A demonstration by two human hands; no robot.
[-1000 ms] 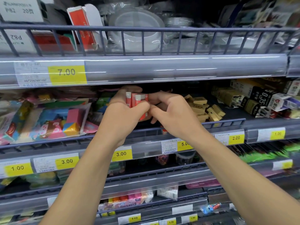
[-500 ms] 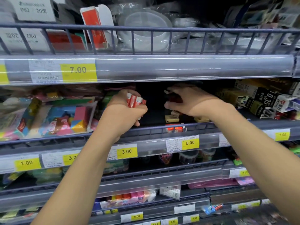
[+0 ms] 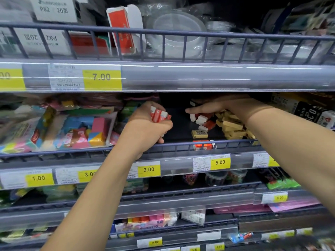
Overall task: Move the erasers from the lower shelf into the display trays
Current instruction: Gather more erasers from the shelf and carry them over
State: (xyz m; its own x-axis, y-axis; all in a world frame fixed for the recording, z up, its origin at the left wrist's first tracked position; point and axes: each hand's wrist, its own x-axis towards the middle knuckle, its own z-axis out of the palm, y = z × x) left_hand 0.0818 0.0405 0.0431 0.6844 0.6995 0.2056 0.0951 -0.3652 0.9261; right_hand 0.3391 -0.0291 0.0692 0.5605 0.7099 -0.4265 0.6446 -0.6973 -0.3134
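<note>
yellow price tags [image 3: 102, 79], stacked plastic bowls [image 3: 175, 31]

My arms are bare from the lowest visible point up to the wrists — no sleeve, no cuff in sight. My left hand [image 3: 145, 124] and right hand [image 3: 223, 105] wear nothing either — no glove, ring, watch or band shows anywhere.

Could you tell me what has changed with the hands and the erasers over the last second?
The right hand left the left hand's bundle and reached right over the loose red-and-white erasers beside the tan eraser pile; whether it grips anything is hidden. The left hand still holds its red erasers in much the same spot. The shelf goods have not moved.
</note>
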